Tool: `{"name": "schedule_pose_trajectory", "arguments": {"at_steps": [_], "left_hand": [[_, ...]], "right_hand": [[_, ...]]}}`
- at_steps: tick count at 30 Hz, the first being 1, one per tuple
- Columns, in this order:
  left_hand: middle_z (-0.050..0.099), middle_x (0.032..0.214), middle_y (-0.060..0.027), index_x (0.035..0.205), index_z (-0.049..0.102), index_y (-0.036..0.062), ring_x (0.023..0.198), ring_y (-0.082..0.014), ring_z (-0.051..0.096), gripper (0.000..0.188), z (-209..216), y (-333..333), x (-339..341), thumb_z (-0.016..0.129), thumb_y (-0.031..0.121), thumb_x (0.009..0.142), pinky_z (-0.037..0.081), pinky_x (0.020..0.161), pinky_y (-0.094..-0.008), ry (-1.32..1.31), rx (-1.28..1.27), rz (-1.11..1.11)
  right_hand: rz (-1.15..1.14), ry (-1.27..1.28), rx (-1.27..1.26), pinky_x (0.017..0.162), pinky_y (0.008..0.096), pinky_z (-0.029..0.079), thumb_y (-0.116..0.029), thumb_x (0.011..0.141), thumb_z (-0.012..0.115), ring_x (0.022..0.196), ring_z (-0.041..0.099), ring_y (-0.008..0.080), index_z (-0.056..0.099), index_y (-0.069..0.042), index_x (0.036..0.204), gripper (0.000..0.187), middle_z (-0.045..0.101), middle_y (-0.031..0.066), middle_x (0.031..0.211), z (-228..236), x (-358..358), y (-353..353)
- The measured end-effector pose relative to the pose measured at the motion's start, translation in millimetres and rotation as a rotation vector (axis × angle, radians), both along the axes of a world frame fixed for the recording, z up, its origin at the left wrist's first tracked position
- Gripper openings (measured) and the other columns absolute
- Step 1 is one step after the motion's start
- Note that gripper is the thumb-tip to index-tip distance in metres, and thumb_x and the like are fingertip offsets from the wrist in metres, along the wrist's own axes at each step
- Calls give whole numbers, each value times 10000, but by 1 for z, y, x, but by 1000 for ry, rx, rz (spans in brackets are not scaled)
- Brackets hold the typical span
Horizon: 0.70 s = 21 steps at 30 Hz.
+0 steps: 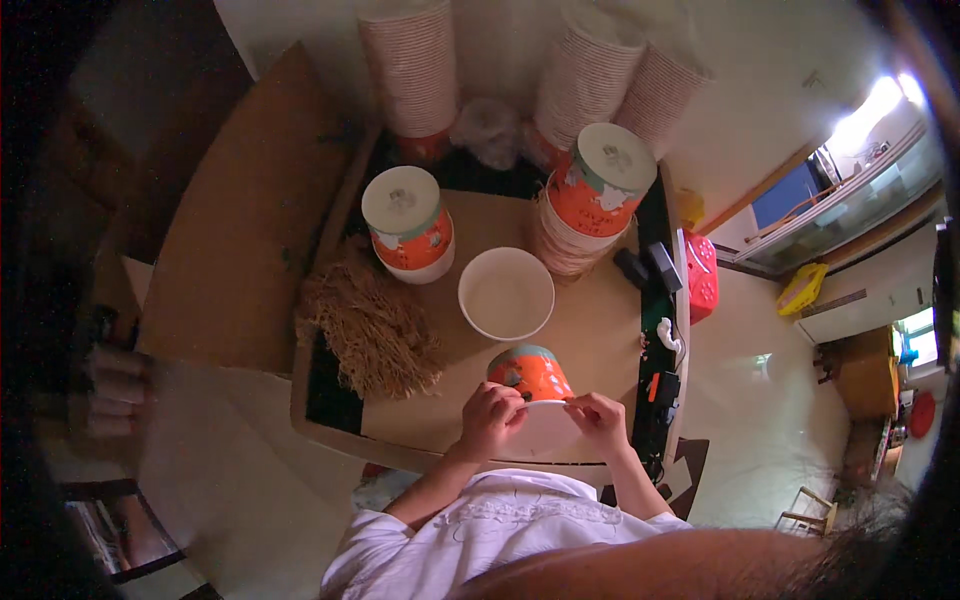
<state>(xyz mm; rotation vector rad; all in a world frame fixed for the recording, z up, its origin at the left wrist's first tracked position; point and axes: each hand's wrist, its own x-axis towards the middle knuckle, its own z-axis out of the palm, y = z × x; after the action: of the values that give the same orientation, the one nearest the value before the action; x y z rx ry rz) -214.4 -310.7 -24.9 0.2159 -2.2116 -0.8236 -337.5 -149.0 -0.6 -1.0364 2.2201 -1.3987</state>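
An orange paper tub (540,376) with a green-grey band lies tipped at the table's near edge, its white rim toward me. My left hand (490,416) pinches the rim on one side. My right hand (601,420) grips it on the other, thumb and fingers closed. Just beyond, an open white tub (506,293) stands upright with its pale inside showing. To the left of that sits a short upside-down stack of orange-and-white tubs (408,222). A tan bundle of stringy fibre (368,322) lies in front of this stack.
Tall stacks of tubs (410,75) (590,75) rise along the back, with a crumpled clear plastic bag (488,132) between them. A shorter upside-down stack (600,185) is at right. Black devices and a power strip (660,400) line the right edge; a cardboard flap (235,230) sticks out left.
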Motion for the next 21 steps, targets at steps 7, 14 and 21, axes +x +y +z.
{"name": "schedule_pose_trajectory", "arguments": {"at_steps": [7,14,21], "left_hand": [[523,808,-40,808,530,107,726,-226,530,310,9,0,-2,709,55,560,466,641,-345,-89,8,-87],[524,809,-51,864,547,97,723,-235,532,328,9,5,-3,697,53,576,472,636,-345,-74,64,-88],[535,769,-56,857,533,93,706,-244,534,298,-1,8,-4,679,39,604,463,615,-347,-105,102,-45]], "right_hand": [[72,39,9,447,192,386,2,703,666,519,502,64,629,-30,774,87,611,43,679,5,3,4],[12,-2,36,467,176,405,19,722,648,555,514,46,624,-21,790,84,614,45,694,9,6,3],[-25,-103,2,470,164,384,25,738,634,565,487,20,618,-7,785,59,592,13,676,3,8,4]]}}
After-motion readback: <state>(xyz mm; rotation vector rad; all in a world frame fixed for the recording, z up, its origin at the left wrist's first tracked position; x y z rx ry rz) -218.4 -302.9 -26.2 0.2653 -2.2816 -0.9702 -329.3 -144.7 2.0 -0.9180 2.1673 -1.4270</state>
